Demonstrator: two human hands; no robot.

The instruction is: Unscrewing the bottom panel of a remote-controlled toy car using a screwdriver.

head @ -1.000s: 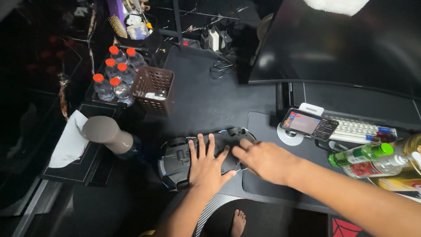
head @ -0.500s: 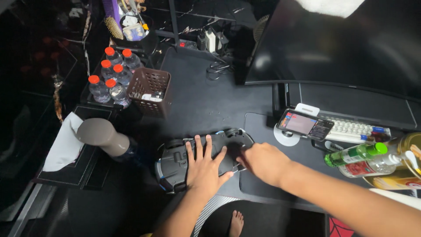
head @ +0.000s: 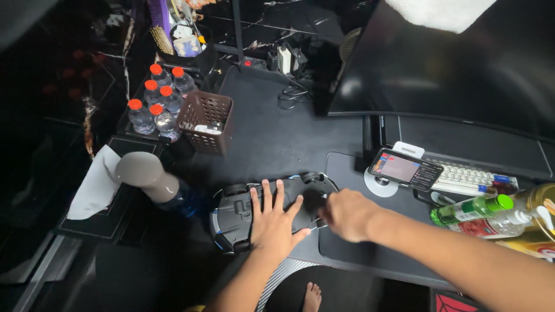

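The toy car (head: 272,208) lies upside down on the dark desk (head: 272,138), near its front edge. The left hand (head: 274,222) rests flat on the chassis, fingers spread. The right hand (head: 347,215) is closed at the car's front end; what it grips cannot be determined. A brown basket (head: 205,121) stands behind.

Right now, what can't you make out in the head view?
- Right hand: curled, motion-blurred; what it grips is hidden.
- Overturned black toy car: middle covered by the flat left hand.
- Brown perforated plastic basket: contents too small to tell.
- Dark monitor: cut off by the top edge.
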